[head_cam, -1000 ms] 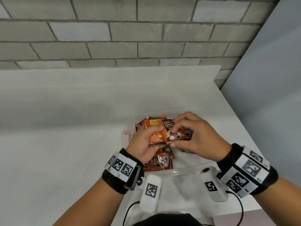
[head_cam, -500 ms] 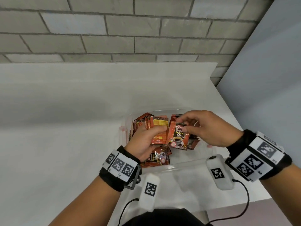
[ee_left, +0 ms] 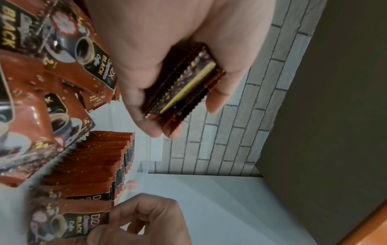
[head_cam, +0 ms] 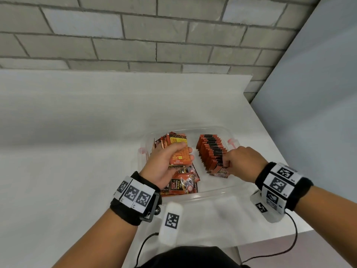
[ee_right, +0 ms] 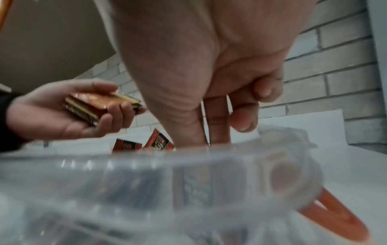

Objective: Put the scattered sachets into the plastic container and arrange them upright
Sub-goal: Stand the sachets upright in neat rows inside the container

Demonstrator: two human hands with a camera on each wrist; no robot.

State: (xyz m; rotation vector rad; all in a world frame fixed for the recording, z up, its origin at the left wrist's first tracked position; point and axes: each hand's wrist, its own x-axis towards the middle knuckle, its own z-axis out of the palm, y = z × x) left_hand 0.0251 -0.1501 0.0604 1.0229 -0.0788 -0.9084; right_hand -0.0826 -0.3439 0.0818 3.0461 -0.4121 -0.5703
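R hand (head_cam: 242, 163) fingers pinch front sachet (head_cam: 222, 170) at near end of upright row (head_cam: 210, 149), R side of plastic container (head_cam: 193, 196). Row's long axis runs near-to-far. L hand (head_cam: 164, 163) fingers clamped on sachet stack (head_cam: 178, 151) over loose pile (head_cam: 181, 183), L side; R hand nearer row.

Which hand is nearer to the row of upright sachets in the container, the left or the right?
Right. The right hand touches the near end of the upright row. The left hand holds a stack of sachets apart from it, on the left.
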